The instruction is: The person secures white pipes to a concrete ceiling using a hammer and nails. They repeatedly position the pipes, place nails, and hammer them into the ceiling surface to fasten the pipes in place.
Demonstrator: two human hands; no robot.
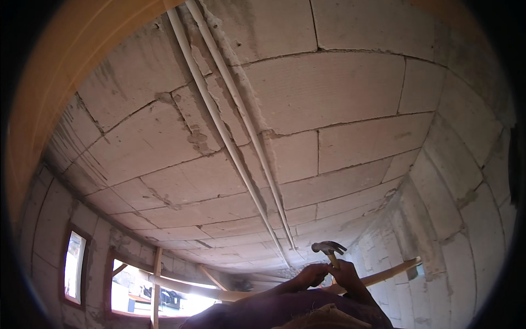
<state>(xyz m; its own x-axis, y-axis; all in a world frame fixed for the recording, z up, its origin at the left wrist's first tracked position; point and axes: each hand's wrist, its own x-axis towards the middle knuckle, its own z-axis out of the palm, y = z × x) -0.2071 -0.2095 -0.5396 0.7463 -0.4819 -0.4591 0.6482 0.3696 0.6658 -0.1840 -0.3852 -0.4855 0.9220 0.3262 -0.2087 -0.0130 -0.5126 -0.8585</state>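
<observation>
A claw hammer [332, 259] with a dark metal head and a yellowish handle stands upright near the lower middle. My right hand [346, 275] is closed around its handle, just below the head. Close beside it on the left, my left hand [311, 276] is closed, with its fingers curled toward the hammer's handle. Whatever the left fingers hold, if anything, is hidden. Behind both hands runs a long pale wooden board [392, 271], partly covered by my arms.
A large pale block wall [350, 88] fills most of the view, with two long white pipes [219, 123] running along it. At lower left are a narrow window [74, 266] and a wider opening [129, 285] with an upright wooden post [156, 288]. Another block wall [438, 219] stands right.
</observation>
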